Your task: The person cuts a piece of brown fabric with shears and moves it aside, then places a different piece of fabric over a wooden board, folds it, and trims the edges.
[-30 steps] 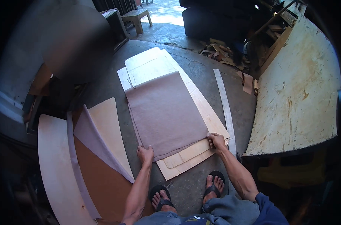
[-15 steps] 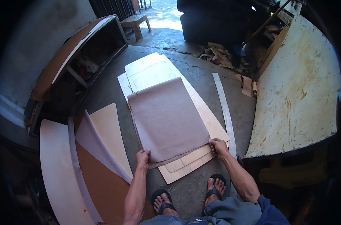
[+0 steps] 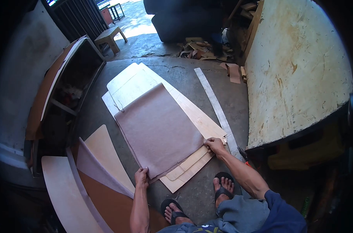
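A brown sheet (image 3: 157,128) of fabric or leatherette lies on top of a stack of pale plywood panels (image 3: 133,79) on the concrete floor. My left hand (image 3: 142,177) grips the sheet's near left corner. My right hand (image 3: 215,145) pinches its near right corner, by the edge of the panels. My two feet in black flip-flops (image 3: 223,186) stand just behind the stack.
To the left lie curved plywood pieces (image 3: 65,190) with a grey-brown sheet (image 3: 95,165) over them. A large worn white board (image 3: 297,70) stands on the right. A long thin strip (image 3: 215,105) lies beside the stack. A wooden frame (image 3: 63,89) leans left; scraps (image 3: 201,50) and a stool (image 3: 108,37) sit beyond.
The view has swung left and the stack now looks rotated. My left hand has slid nearer along the sheet's corner; my right hand keeps its pinch on the other corner.
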### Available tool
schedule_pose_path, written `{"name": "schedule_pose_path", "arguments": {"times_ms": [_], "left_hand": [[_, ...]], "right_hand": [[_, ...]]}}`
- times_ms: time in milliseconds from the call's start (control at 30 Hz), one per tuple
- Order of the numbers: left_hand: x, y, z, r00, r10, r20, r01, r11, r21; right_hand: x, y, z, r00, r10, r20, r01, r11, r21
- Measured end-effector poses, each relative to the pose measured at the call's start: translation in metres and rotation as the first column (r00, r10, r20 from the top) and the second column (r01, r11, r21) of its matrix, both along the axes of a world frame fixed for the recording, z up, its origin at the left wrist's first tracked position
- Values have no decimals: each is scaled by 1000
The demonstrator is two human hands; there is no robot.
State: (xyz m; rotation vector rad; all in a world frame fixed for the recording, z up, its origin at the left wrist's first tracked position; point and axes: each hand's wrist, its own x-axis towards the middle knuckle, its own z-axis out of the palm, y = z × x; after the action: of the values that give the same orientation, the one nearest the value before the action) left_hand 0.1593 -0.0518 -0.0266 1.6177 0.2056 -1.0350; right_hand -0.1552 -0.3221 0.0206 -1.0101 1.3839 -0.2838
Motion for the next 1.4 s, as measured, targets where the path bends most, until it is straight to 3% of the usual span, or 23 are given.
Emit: {"name": "schedule_pose_path", "arguments": {"times_ms": [100,167,200,267,300,367,500,600,667,733,833,933,1333,1400], "left_hand": [[1,-1,1,999,-37,0,37,999,-1],[0,0,1,999,-31,-9,31,999,-12],[1,0,0,999,-37,3,37,999,-5],[1,0,-1,999,-41,12,41,999,4],[0,-1,-1,999,-43,21,42,999,14],[-1,0,1,999,-43,28,43,999,24],[-2,3,2,996,-73,47,69,994,83],[-4,4,-3,993,-69,101,61,995,75],[-5,6,-7,987,-68,147,56,995,81],[-9,4,-4,987,102,124,-88,990,-113],[-9,3,-1,987,124,101,-116,990,-79],[-2,6,-3,997,68,34,-65,996,-61],[3,4,3,999,-44,24,44,999,1],[3,5,4,1000,15,3,-14,999,-39]], "right_hand": [[-1,0,-5,1000,21,-10,-22,999,-49],[0,-1,-28,985,-5,-175,-73,899,-432],[0,-1,-21,984,-5,-176,-72,899,-431],[6,-2,4,936,119,-331,-261,867,-425],[8,-5,0,935,120,-333,-262,867,-423],[12,-9,-8,859,247,-448,-438,807,-395],[18,-8,-8,851,250,-462,-448,806,-388],[25,-4,-9,861,135,-491,-382,808,-448],[29,-5,-5,833,221,-507,-456,794,-402],[34,-5,1,841,232,-488,-448,804,-391],[39,-4,3,829,245,-504,-462,807,-368],[39,-4,1,846,218,-487,-428,822,-376],[36,-16,4,859,184,-479,-391,838,-380],[35,-14,5,855,201,-478,-408,830,-381]]}}
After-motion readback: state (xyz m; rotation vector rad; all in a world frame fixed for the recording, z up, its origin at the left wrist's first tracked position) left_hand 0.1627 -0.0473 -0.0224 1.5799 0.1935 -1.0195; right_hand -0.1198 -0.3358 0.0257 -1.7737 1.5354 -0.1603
